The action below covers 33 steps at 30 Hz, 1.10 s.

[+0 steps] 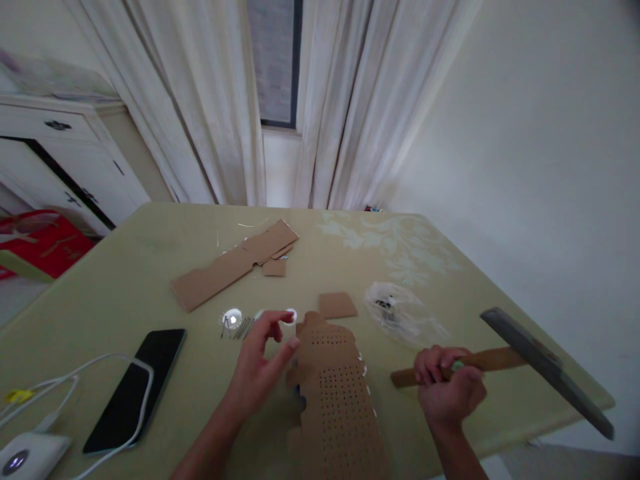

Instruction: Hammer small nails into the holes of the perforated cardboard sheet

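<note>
Broadly, the scene is carried by a pale green surface [150, 280] set before white curtains [220, 100] and a narrow window. A white cabinet [60, 153] is seen at the far left, with something red [45, 243] below it.

On the surface, a long strip of brown cardboard [233, 263] is laid toward the far side, with a smaller offcut just beside it. Nearer, a perforated cardboard sheet [335, 400] is spread between the two hands, its rows of small holes facing up. A black phone [135, 390] is placed at the left, crossed by a white cable [75, 373] that runs to a white device at the corner.

A hammer [540, 367] is held by the right hand [450, 390]; the grip is clenched around the wooden handle, and the dark metal head is raised out past the right edge of the surface. A crumpled clear plastic bag [400, 310] lies just beyond that hand.

The left hand [260, 367] is held over the top left corner of the perforated sheet, thumb and forefinger pinched together; whether anything is caught in that grip cannot be told. A small cardboard square [337, 305] lies just beyond the sheet. A cluster of thin nails [243, 327] rests near the left fingertips, beside a small shiny disc [231, 318].
</note>
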Each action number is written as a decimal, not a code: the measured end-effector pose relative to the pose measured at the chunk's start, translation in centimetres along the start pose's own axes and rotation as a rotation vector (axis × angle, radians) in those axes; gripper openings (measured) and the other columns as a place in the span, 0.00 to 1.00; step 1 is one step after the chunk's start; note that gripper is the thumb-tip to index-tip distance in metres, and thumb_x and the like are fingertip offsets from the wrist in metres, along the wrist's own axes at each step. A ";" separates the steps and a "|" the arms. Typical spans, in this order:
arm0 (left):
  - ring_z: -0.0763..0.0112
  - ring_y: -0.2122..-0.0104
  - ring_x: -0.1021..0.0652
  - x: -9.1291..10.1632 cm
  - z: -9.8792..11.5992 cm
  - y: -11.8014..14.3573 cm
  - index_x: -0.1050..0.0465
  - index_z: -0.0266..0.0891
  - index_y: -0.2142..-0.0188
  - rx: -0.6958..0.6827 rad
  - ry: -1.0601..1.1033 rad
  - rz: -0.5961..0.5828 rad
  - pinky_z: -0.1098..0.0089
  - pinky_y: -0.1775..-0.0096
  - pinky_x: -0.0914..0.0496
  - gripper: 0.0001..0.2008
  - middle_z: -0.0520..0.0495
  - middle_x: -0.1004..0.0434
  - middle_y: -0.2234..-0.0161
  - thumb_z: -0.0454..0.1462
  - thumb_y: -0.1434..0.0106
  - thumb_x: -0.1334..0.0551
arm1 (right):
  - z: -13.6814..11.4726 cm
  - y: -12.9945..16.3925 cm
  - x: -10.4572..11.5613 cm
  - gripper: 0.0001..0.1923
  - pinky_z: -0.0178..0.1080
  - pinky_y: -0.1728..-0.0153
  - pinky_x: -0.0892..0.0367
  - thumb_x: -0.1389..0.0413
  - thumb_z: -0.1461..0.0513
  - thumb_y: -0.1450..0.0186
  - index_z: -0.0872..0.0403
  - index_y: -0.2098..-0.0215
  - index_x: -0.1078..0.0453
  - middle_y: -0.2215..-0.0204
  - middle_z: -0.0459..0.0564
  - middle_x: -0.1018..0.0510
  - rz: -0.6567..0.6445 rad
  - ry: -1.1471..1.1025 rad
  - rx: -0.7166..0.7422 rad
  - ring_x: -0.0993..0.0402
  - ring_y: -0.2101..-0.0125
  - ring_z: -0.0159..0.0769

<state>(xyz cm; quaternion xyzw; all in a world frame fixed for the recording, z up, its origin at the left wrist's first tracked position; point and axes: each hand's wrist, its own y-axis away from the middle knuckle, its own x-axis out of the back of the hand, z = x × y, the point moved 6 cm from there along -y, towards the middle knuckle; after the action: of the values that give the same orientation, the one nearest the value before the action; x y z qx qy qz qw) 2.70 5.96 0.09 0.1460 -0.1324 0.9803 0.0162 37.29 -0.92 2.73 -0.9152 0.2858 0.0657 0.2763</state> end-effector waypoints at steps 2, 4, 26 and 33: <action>0.58 0.60 0.20 2.9 -2.2 -0.9 0.25 0.41 0.52 0.181 -0.131 0.124 0.61 0.57 0.26 0.20 0.41 0.18 0.58 0.53 0.26 0.44 | 0.0 -0.3 0.1 0.25 0.30 0.85 0.46 0.46 0.42 0.24 0.48 0.71 0.37 0.83 0.35 0.47 0.006 0.005 0.017 0.53 0.86 0.28; 0.54 0.61 0.20 5.9 -4.2 -1.4 0.25 0.40 0.55 0.349 -0.461 0.168 0.57 0.56 0.26 0.21 0.40 0.18 0.59 0.54 0.28 0.44 | 0.1 -0.4 0.0 0.24 0.30 0.86 0.46 0.46 0.43 0.24 0.48 0.70 0.38 0.83 0.34 0.47 -0.007 0.018 0.022 0.53 0.86 0.28; 0.43 0.53 0.16 7.7 -7.7 -0.8 0.25 0.39 0.57 0.520 -0.944 -0.105 0.55 0.55 0.27 0.18 0.32 0.15 0.54 0.46 0.28 0.50 | 0.5 1.0 -1.3 0.23 0.31 0.82 0.48 0.42 0.47 0.25 0.49 0.72 0.37 0.82 0.36 0.47 -0.084 0.057 0.033 0.49 0.84 0.29; 0.43 0.51 0.18 7.6 -7.5 -1.1 0.26 0.38 0.56 0.446 -0.942 -0.075 0.52 0.48 0.28 0.19 0.32 0.17 0.55 0.45 0.27 0.52 | 0.2 1.2 -1.3 0.24 0.32 0.82 0.49 0.42 0.46 0.24 0.50 0.72 0.37 0.82 0.36 0.47 -0.097 0.021 0.034 0.50 0.83 0.29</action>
<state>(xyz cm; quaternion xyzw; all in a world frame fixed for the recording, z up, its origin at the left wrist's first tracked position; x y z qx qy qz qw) -6.58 8.91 -4.38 0.5756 0.0920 0.8115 -0.0413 35.59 -0.97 2.34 -0.9237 0.2453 0.0378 0.2917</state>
